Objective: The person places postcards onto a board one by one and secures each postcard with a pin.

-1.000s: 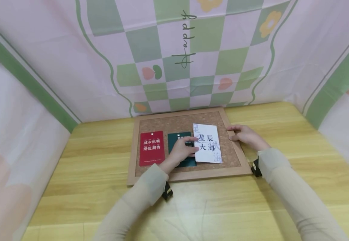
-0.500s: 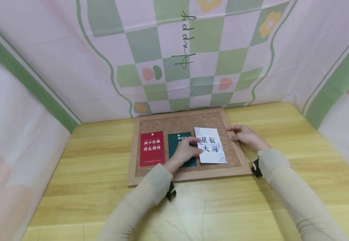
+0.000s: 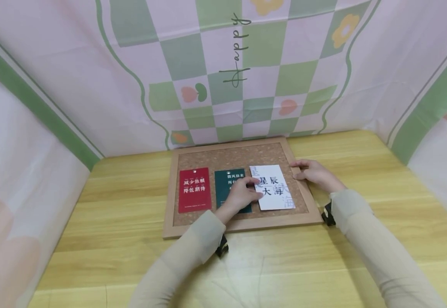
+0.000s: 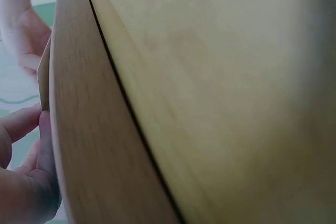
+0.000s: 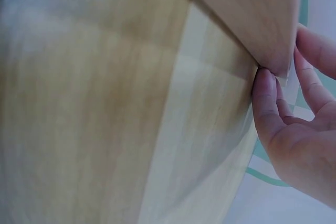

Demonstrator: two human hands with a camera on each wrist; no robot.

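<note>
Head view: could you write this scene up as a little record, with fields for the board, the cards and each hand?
Corkboard: wood-framed, on the yellow table
Cards, left to right: red card, green card partly hidden, white card
Left hand: pinches the white card's left edge
Right hand: holds the corkboard's right edge
Behind: checked cloth printed "Happy"

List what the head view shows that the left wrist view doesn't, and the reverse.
Only the head view shows the red card, the green card, the cork and the printed face of the white card. Only the left wrist view shows that card nearly edge-on, tilted up from the frame. Both show the left hand at that card, the right hand, the frame, the table and some cloth.
</note>
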